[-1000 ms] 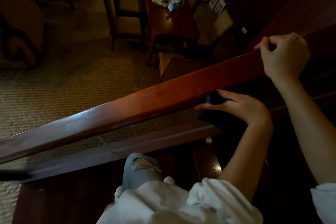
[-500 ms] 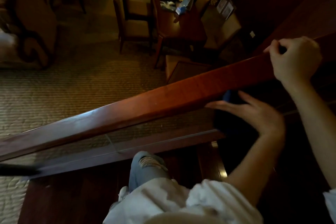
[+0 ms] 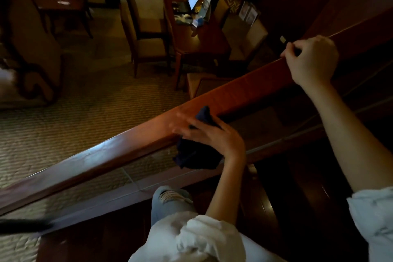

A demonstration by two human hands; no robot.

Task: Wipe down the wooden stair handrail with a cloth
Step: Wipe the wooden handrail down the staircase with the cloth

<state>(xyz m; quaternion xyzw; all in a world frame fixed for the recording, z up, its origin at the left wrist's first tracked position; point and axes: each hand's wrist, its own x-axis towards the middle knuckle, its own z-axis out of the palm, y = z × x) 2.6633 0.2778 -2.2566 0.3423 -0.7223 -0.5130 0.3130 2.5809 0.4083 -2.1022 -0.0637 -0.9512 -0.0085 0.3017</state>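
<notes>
Left hand [image 3: 212, 136] is pressing a dark blue cloth [image 3: 196, 158] against the near side of the wooden handrail [image 3: 106, 155]. Its fingers are lying stretched out, blurred, not curled. The cloth is poking up above the hand and hanging below the palm. Right hand [image 3: 312, 61] is gripping the handrail higher up, with fingers curling over its top edge.

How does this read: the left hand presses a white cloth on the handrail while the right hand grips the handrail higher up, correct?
Not quite: the cloth is dark blue, not white. The head view shows the left hand pressing it on the handrail while the right hand grips the handrail higher up.
</notes>
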